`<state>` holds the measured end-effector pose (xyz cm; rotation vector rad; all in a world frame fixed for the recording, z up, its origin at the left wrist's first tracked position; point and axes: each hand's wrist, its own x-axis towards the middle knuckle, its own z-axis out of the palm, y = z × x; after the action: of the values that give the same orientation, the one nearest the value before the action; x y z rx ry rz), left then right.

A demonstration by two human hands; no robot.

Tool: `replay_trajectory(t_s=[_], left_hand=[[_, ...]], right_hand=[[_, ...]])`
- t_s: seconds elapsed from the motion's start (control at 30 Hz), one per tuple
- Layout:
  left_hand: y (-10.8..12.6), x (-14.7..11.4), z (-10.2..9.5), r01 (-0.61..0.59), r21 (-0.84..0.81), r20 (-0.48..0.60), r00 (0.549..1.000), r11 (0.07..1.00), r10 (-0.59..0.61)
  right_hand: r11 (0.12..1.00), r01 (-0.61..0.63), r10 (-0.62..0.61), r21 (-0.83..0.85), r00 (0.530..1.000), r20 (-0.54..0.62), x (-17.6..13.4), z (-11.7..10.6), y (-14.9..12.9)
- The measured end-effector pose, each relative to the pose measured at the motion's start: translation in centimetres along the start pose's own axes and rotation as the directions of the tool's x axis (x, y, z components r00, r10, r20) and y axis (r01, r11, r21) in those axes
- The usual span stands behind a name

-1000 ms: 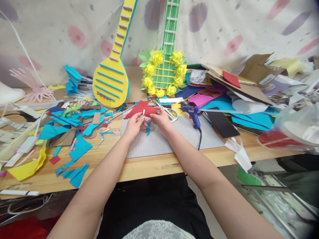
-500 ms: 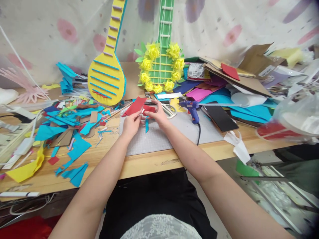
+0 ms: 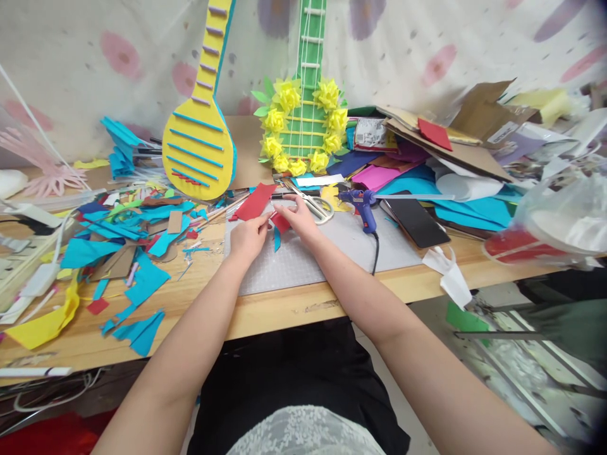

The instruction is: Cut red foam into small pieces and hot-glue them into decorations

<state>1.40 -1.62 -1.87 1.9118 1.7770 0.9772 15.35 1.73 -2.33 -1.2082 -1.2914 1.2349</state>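
Both hands meet over the grey cutting mat [image 3: 303, 262]. A small red paper piece [image 3: 281, 223] is between them, its edge at the fingertips, where a thin whitish bit shows. My left hand [image 3: 247, 239] is closed, its thumb and forefinger pinching the near edge of that piece. My right hand [image 3: 302, 221] grips its other side between thumb and fingers, the forefinger stretched over the top. A larger red paper sheet [image 3: 256, 202] lies just beyond the left hand. Close behind the right hand are scissors [image 3: 323, 212]. A blue paper strip [image 3: 277, 240] rests below the red piece.
A blue glue gun [image 3: 364, 208] stands right of the hands, beside a black phone [image 3: 420, 221]. Blue paper scraps [image 3: 147, 278] cover the left side. Behind stand a yellow paper instrument [image 3: 199, 148] and a green one with yellow flowers [image 3: 306, 129]. Cardboard [image 3: 441, 142] is piled right.
The small red piece has turned and now hangs lower between the fingers. The white bit at the left fingertips shows less. The whole view has shifted slightly.
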Motion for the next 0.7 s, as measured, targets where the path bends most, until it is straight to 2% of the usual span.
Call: replay_trajectory(t_s=[0.17, 0.23, 0.33, 0.43, 0.53, 0.6, 0.7], left_hand=[[0.6, -0.3, -0.2, -0.134, 0.358, 0.134, 0.987, 0.924, 0.091], [0.6, -0.4, -0.2, -0.154, 0.402, 0.144, 0.984, 0.902, 0.104], [0.6, -0.5, -0.1, -0.121, 0.373, 0.107, 0.99, 0.92, 0.087], [0.4, -0.3, -0.1, -0.064, 0.196, 0.044, 0.997, 0.979, 0.057], [-0.1, 0.3, 0.0, -0.006, -0.162, -0.045, 0.999, 0.987, -0.001], [-0.5, 0.8, 0.1, 0.047, -0.405, -0.055, 0.996, 0.913, -0.075], [-0.8, 1.2, 0.2, 0.158, -0.644, 0.062, 0.986, 0.749, -0.155]], right_hand=[[0.999, 0.026, -0.026, -0.028, 1.0, 0.0, 0.1, 0.1, 0.4], [0.999, 0.024, -0.025, -0.035, 1.0, -0.008, 0.2, 0.2, 0.5], [1.0, 0.021, -0.021, -0.02, 1.0, -0.003, 0.1, 0.2, 0.3], [0.999, 0.04, -0.04, -0.003, 0.999, 0.027, 0.0, 0.0, 0.1], [0.998, 0.07, -0.07, 0.009, 0.994, 0.084, 0.0, -0.1, 0.1], [0.995, 0.098, -0.098, 0.007, 0.985, 0.144, 0.0, -0.1, 0.2], [0.993, 0.115, -0.111, 0.001, 0.959, 0.26, -0.2, -0.1, 0.1]])
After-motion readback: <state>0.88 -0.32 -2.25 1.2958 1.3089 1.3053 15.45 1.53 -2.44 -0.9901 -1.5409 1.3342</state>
